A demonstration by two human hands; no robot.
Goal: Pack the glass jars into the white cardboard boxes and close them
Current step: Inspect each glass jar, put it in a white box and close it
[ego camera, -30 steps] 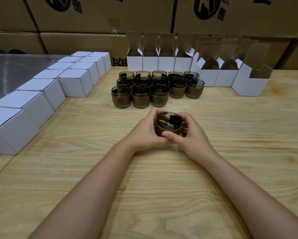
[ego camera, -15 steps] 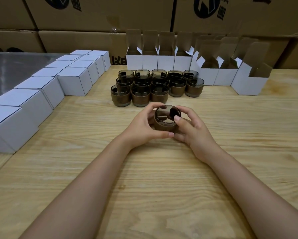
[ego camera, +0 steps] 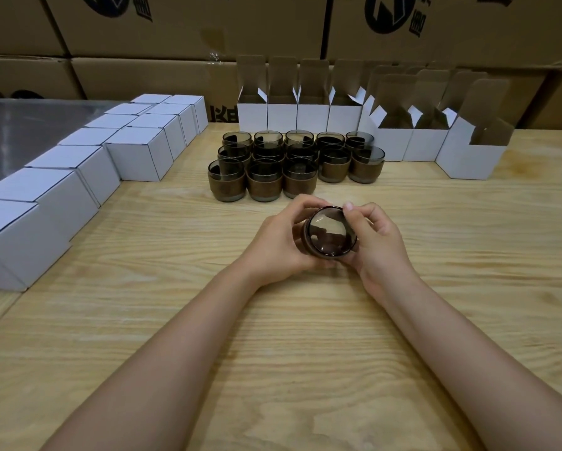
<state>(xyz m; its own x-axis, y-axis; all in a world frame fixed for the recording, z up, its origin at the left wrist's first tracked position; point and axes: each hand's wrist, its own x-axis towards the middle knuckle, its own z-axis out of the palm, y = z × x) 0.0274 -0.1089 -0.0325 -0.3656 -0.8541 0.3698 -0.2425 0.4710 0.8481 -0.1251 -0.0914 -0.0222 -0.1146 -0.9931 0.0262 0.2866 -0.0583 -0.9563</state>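
Jar: a dark glass jar (ego camera: pixel 330 232) sits between both hands at mid-worktop, tipped so that its round mouth faces the camera.
Change: half a second ago the mouth pointed mostly upward; it has since been rolled toward the viewer.
Hands: the left hand (ego camera: pixel 279 239) curls round the jar's wall from 9 o'clock, and the right hand (ego camera: pixel 377 245) grips from 3 o'clock with its thumb on the rim.
Other jars (ego camera: pixel 263 180): clustered at 11 o'clock.
Open boxes (ego camera: pixel 315 117): a row from 12 to 2 o'clock.
Closed boxes (ego camera: pixel 136 154): lined up at 9 to 11 o'clock.
Worktop (ego camera: pixel 273 336): pale wood.
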